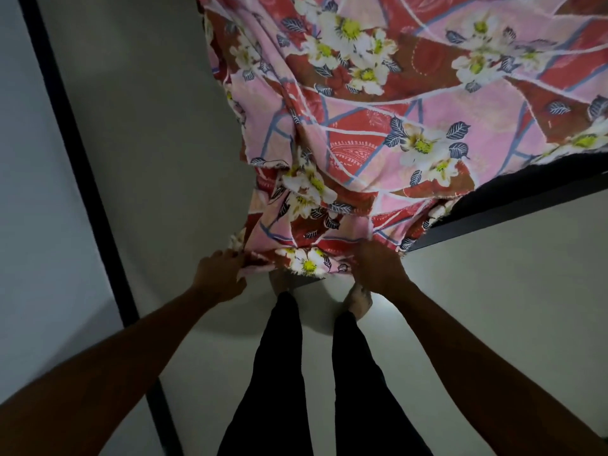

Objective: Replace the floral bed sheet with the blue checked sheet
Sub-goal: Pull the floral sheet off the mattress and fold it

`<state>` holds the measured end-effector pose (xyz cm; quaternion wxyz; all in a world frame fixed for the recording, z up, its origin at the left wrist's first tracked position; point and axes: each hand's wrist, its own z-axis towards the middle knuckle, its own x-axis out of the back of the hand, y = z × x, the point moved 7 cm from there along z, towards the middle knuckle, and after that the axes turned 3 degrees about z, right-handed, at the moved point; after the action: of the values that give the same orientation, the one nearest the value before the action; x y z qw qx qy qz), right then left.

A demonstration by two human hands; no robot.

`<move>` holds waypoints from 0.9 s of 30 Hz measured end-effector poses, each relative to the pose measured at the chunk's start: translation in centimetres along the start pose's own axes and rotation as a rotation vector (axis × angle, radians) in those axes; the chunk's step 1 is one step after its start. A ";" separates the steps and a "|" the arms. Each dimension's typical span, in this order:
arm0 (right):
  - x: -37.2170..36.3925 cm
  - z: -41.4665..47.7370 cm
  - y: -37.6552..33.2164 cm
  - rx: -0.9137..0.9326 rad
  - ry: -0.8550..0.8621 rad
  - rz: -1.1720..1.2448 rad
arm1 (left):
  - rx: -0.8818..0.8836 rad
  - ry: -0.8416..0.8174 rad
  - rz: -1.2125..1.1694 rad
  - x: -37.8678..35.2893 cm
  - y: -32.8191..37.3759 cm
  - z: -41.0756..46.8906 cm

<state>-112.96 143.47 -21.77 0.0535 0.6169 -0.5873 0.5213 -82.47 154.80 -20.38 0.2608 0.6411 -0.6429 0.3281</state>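
Floral bed sheet [378,133] drapes over the bed's corner, its lower hem bunched between both hands; the left hand [220,274] pinches the hem's edge, the right hand [378,268] grips the fabric alongside.

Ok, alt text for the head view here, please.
Both hands grip the hanging lower edge of the floral sheet, left hand at one side, right hand at the other. The person's dark-trousered legs stand on a pale floor; no blue checked sheet shows.
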 end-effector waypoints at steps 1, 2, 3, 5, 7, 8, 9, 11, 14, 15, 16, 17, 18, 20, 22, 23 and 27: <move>1.1 0.4 -0.9 0.053 0.136 -0.016 | 0.033 0.054 -0.045 1.2 0.6 0.2; 2.4 0.8 -2.0 0.113 0.264 -0.031 | 0.056 0.139 -0.087 2.7 1.3 0.5; 3.6 1.4 -3.1 0.146 0.357 -0.041 | 0.054 0.234 -0.119 4.4 2.1 1.1; 5.3 3.0 -4.5 0.130 0.430 -0.089 | -0.046 0.423 -0.153 7.9 4.0 2.4; 6.2 4.7 -4.8 0.079 0.431 -0.152 | -0.129 0.604 -0.120 11.5 5.3 4.1; 6.5 5.4 -4.7 0.058 0.423 -0.175 | -0.130 0.673 -0.076 13.3 5.7 4.8; 6.5 6.0 -4.4 0.044 0.416 -0.188 | -0.120 0.727 -0.024 14.7 6.0 5.7; 6.7 6.7 -3.7 0.048 0.438 -0.202 | -0.134 0.791 0.045 16.7 6.4 7.5; 6.9 7.3 -2.8 0.074 0.438 -0.120 | -0.215 0.805 0.118 18.0 5.9 10.0; 7.0 7.2 -2.8 0.093 0.436 -0.070 | -0.231 0.795 0.151 18.1 5.6 10.7; 7.1 7.1 -3.0 0.124 0.442 -0.016 | -0.241 0.780 0.185 18.3 5.3 11.1; 7.2 6.8 -3.4 0.162 0.455 0.040 | -0.254 0.771 0.211 18.5 5.1 11.3; 7.4 6.3 -3.7 0.195 0.475 0.100 | -0.276 0.761 0.225 18.8 4.9 11.4; 7.6 5.4 -4.2 0.212 0.508 0.222 | -0.352 0.747 0.225 19.7 4.6 10.9; 7.9 5.0 -4.4 0.186 0.523 0.283 | -0.467 0.693 0.199 19.8 4.5 9.9; 8.3 4.9 -4.5 0.178 0.527 0.289 | -0.513 0.662 0.199 19.5 4.3 9.4; 9.7 5.3 -5.6 0.230 0.505 0.261 | -0.440 0.600 0.192 18.1 2.5 8.1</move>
<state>-107.73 135.08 -14.26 0.0603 0.3891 -0.5670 0.7236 -85.07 136.78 -12.17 0.5368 0.3823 -0.6500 0.3785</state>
